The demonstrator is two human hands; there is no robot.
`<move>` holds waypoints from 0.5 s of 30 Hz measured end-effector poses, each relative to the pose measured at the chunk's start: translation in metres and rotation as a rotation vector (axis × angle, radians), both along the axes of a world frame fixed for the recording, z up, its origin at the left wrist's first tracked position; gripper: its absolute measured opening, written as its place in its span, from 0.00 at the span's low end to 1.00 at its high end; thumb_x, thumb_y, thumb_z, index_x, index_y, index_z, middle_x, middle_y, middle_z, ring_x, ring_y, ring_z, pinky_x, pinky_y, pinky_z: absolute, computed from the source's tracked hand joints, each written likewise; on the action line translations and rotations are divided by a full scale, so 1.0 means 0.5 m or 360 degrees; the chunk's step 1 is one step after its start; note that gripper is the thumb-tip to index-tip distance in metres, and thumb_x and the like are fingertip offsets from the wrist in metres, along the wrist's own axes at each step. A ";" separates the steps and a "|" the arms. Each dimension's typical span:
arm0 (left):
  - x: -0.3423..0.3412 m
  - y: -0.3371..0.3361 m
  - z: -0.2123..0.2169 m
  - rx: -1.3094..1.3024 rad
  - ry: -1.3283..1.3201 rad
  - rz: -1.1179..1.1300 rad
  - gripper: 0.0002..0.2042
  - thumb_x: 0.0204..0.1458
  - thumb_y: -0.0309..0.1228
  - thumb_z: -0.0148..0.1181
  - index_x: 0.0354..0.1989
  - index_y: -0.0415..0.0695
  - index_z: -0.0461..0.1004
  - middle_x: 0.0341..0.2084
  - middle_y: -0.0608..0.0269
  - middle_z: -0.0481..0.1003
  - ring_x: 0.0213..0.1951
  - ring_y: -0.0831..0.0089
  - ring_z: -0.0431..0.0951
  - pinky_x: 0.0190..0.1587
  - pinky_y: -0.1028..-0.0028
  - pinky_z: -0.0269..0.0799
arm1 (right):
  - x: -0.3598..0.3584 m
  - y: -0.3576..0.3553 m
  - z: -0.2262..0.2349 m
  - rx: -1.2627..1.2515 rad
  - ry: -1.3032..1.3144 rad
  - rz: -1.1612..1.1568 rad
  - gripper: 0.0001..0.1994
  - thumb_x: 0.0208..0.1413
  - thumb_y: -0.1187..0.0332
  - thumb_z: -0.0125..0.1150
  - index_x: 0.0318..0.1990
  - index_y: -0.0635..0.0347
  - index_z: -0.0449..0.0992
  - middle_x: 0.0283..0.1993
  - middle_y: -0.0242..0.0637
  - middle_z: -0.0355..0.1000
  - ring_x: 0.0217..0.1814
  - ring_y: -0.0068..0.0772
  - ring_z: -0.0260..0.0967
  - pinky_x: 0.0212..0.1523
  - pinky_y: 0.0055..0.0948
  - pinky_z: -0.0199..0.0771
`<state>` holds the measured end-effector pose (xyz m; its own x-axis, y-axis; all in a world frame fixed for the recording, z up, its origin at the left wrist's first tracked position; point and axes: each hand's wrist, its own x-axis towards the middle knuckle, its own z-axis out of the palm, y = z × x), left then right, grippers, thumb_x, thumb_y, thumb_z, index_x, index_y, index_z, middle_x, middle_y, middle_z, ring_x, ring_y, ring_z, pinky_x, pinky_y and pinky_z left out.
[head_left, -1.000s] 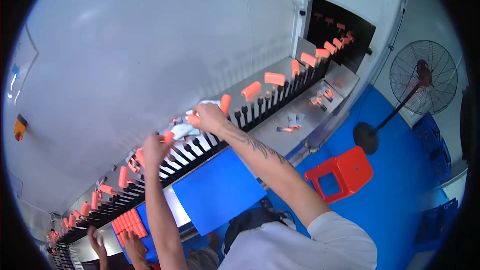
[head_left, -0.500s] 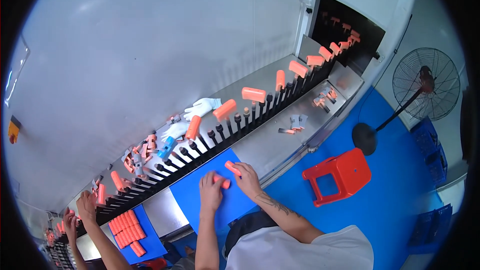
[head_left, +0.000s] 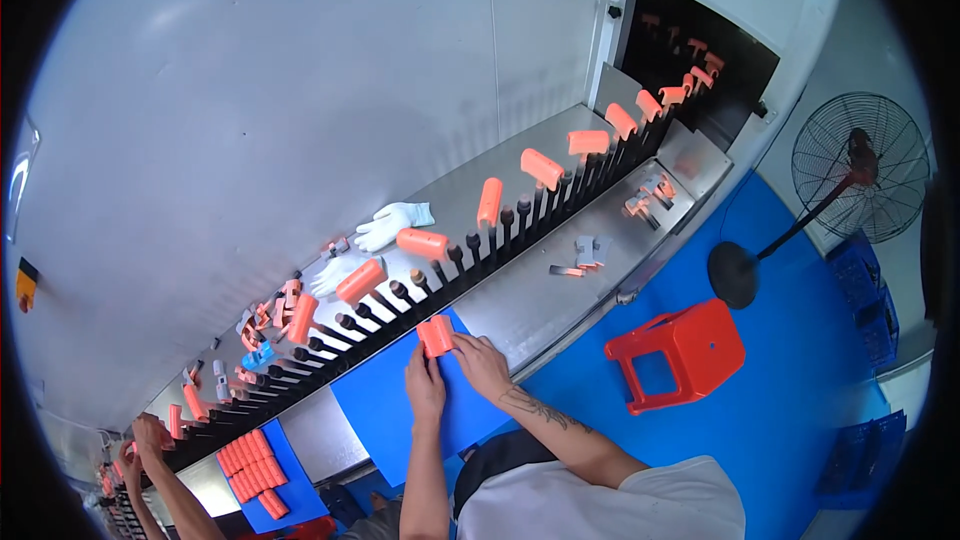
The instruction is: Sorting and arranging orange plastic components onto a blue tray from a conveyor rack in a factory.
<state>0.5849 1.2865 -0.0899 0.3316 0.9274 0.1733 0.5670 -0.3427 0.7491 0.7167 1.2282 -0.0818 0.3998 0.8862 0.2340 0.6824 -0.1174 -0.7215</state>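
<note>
Over the blue mat [head_left: 375, 415], my left hand [head_left: 425, 387] and my right hand [head_left: 482, 365] are close together. Between their fingertips they hold orange curved plastic pieces [head_left: 435, 336], which look like two set side by side. My left fingers grip from below and left, my right fingers from the right. Just beyond them runs a slanting row of black spindles [head_left: 473, 243]. Some spindles carry orange curved pieces [head_left: 423, 244], while others have bare tips.
A co-worker's hands [head_left: 150, 435] are at the row's lower left, near a blue mat of lined-up orange pieces [head_left: 250, 463]. White gloves [head_left: 393, 226] and loose scraps [head_left: 270, 315] lie behind the spindles. A red stool [head_left: 680, 355] and a fan [head_left: 858, 165] stand at right.
My hands have come together and moved up slightly, bringing their orange pieces side by side. The spindles' orange pieces have shifted down and left along the line. The co-worker's hands moved lower left.
</note>
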 end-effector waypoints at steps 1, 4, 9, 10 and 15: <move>0.002 0.002 -0.008 0.0001 0.0001 0.0010 0.21 0.59 0.29 0.56 0.59 0.34 0.67 0.52 0.42 0.73 0.52 0.46 0.73 0.56 0.59 0.68 | 0.001 0.006 0.002 0.0001 0.0001 0.0010 0.16 0.60 0.68 0.56 0.54 0.62 0.74 0.52 0.41 0.74 0.48 0.47 0.72 0.49 0.40 0.75; 0.002 0.002 -0.032 0.0221 0.0030 -0.0017 0.20 0.60 0.28 0.53 0.60 0.35 0.68 0.53 0.42 0.71 0.53 0.46 0.72 0.57 0.58 0.67 | 0.005 0.023 -0.006 -0.0070 0.0004 -0.0003 0.16 0.62 0.67 0.54 0.55 0.62 0.74 0.54 0.41 0.74 0.47 0.48 0.73 0.47 0.41 0.75; 0.007 0.002 -0.038 0.0158 0.0012 0.0044 0.21 0.59 0.28 0.55 0.61 0.37 0.67 0.53 0.43 0.71 0.54 0.47 0.71 0.59 0.59 0.65 | 0.001 0.035 0.007 -0.0179 -0.0064 -0.0065 0.20 0.62 0.60 0.54 0.57 0.62 0.72 0.59 0.42 0.70 0.49 0.50 0.72 0.48 0.43 0.75; 0.011 0.000 -0.034 0.0163 0.0008 0.0044 0.21 0.59 0.28 0.55 0.61 0.37 0.67 0.53 0.43 0.71 0.54 0.47 0.71 0.59 0.59 0.65 | 0.002 0.036 0.010 -0.0174 -0.0069 -0.0065 0.20 0.62 0.60 0.54 0.57 0.62 0.72 0.59 0.42 0.70 0.49 0.50 0.72 0.48 0.43 0.75; -0.030 0.005 -0.027 0.0216 -0.0062 0.0044 0.25 0.55 0.24 0.57 0.63 0.36 0.64 0.54 0.43 0.70 0.52 0.50 0.72 0.55 0.61 0.68 | -0.018 0.042 0.004 -0.0109 -0.0049 -0.0119 0.25 0.62 0.56 0.55 0.59 0.66 0.68 0.61 0.51 0.66 0.59 0.56 0.68 0.57 0.42 0.72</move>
